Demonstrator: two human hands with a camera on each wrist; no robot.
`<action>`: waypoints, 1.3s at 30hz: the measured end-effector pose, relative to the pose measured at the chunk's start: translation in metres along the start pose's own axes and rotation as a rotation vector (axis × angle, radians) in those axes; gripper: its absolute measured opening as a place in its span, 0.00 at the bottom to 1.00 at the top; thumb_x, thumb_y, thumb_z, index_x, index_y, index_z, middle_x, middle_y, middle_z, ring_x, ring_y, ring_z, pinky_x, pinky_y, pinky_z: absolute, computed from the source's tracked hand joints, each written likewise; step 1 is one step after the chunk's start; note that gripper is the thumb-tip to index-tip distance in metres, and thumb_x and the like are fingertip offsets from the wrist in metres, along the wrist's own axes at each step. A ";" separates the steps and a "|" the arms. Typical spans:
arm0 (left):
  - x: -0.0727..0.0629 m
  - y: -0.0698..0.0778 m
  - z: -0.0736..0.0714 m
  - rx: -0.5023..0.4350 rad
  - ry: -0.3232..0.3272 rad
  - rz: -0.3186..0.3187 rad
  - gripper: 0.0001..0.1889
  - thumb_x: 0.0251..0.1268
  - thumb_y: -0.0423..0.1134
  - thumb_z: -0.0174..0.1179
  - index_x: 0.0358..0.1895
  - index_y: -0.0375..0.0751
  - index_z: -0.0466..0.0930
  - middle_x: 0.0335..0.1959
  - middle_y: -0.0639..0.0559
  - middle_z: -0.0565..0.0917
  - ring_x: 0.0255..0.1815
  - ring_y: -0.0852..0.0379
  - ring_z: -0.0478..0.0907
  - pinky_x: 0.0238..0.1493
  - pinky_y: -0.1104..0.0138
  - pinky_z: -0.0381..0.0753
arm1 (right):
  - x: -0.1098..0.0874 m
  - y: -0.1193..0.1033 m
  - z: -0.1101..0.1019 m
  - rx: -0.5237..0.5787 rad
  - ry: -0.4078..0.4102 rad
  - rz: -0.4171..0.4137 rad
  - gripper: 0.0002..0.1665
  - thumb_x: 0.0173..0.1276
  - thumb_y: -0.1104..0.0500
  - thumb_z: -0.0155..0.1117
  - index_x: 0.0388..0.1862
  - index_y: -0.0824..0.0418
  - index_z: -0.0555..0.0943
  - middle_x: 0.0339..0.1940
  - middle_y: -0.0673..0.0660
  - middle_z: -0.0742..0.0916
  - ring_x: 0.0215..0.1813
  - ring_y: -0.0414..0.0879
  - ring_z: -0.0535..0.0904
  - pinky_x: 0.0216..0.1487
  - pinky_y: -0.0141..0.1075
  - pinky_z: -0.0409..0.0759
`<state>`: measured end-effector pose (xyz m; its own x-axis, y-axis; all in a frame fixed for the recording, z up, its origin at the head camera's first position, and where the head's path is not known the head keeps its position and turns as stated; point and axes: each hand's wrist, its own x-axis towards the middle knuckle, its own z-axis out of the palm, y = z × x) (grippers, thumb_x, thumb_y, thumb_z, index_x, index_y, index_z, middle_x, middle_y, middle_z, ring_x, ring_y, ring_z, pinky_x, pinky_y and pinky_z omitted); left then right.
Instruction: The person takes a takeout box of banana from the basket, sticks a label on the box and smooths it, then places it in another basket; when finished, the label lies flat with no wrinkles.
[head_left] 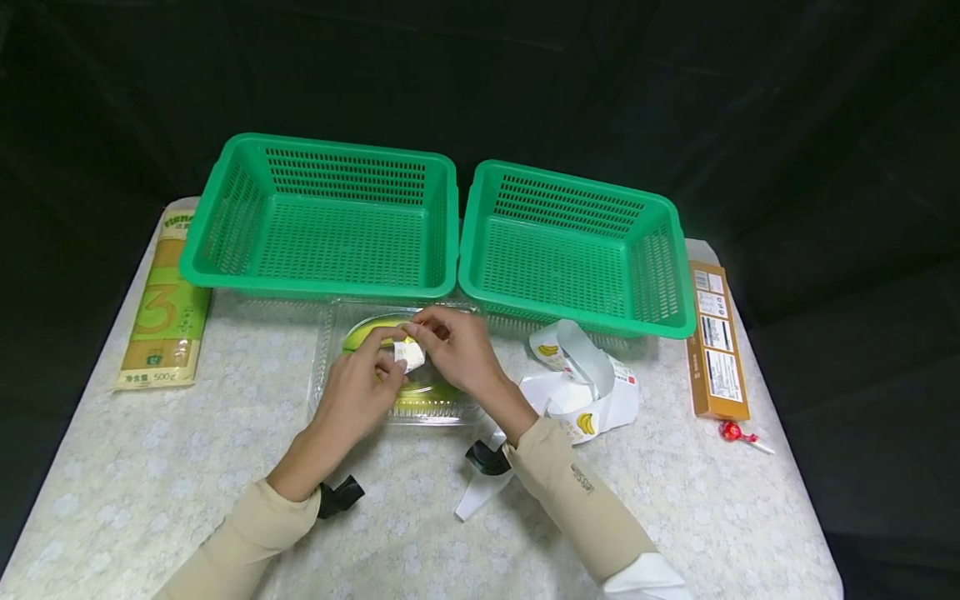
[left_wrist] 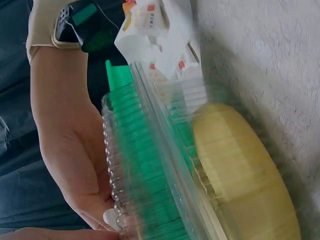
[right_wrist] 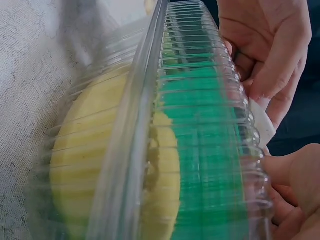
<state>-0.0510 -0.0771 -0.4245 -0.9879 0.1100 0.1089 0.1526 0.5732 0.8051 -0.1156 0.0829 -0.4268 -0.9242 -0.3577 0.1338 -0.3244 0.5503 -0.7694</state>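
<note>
A clear plastic clamshell box (head_left: 322,392) with yellow, banana-like fruit (right_wrist: 90,150) in it lies on the table, its lid closed. Above the lid, a small white label (head_left: 409,353) with yellow print is between my hands. My left hand (head_left: 358,385) pinches it from the left, thumb and forefinger at its edge. From the other side my right hand (head_left: 467,352) pinches its upper part, fingers bent and tips close to the left ones. Both wrist views show the fingers right over the box's ridged lid, with the label (right_wrist: 262,120) partly hidden behind them.
Two green baskets (head_left: 341,287) (head_left: 577,317) stand behind the box. A loosely curled strip of banana-print labels (head_left: 585,396) lies at right, near my right forearm. A green-and-tan 500g package (head_left: 161,304) lies far left; an orange box (head_left: 717,342) and red lollipop (head_left: 731,431) lie far right.
</note>
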 end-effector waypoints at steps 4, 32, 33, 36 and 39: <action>0.006 0.000 -0.002 0.011 -0.034 -0.022 0.16 0.71 0.31 0.57 0.59 0.34 0.75 0.23 0.48 0.86 0.18 0.62 0.74 0.23 0.67 0.72 | 0.002 0.002 0.003 -0.016 0.012 -0.002 0.09 0.72 0.56 0.65 0.39 0.58 0.89 0.29 0.54 0.90 0.29 0.41 0.81 0.29 0.28 0.76; 0.011 -0.002 0.009 0.287 -0.054 0.025 0.15 0.65 0.31 0.60 0.55 0.35 0.78 0.17 0.46 0.79 0.14 0.56 0.67 0.16 0.64 0.64 | 0.003 0.007 0.014 -0.214 0.056 -0.078 0.03 0.67 0.68 0.65 0.35 0.66 0.86 0.34 0.58 0.85 0.33 0.48 0.79 0.34 0.33 0.77; 0.011 -0.001 0.009 0.289 -0.052 0.025 0.15 0.65 0.31 0.61 0.54 0.36 0.78 0.17 0.46 0.80 0.15 0.55 0.67 0.16 0.63 0.65 | 0.003 0.007 0.014 -0.216 0.052 -0.071 0.03 0.67 0.69 0.65 0.37 0.66 0.85 0.34 0.59 0.85 0.33 0.48 0.80 0.35 0.33 0.78; 0.011 -0.002 0.009 0.291 -0.047 0.028 0.15 0.65 0.31 0.62 0.55 0.36 0.79 0.19 0.45 0.82 0.15 0.56 0.67 0.16 0.63 0.65 | 0.005 0.007 0.012 -0.202 0.038 -0.038 0.07 0.67 0.67 0.66 0.44 0.67 0.84 0.35 0.60 0.84 0.33 0.48 0.80 0.34 0.33 0.78; 0.011 -0.002 0.010 0.289 -0.057 0.023 0.16 0.65 0.32 0.62 0.56 0.35 0.80 0.16 0.46 0.80 0.13 0.57 0.65 0.15 0.65 0.63 | 0.008 0.007 0.010 -0.192 0.032 -0.005 0.13 0.68 0.63 0.69 0.49 0.66 0.82 0.34 0.60 0.84 0.32 0.48 0.81 0.32 0.33 0.77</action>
<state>-0.0621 -0.0690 -0.4303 -0.9823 0.1661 0.0861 0.1841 0.7767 0.6024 -0.1233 0.0764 -0.4379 -0.9275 -0.3383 0.1592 -0.3585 0.6838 -0.6356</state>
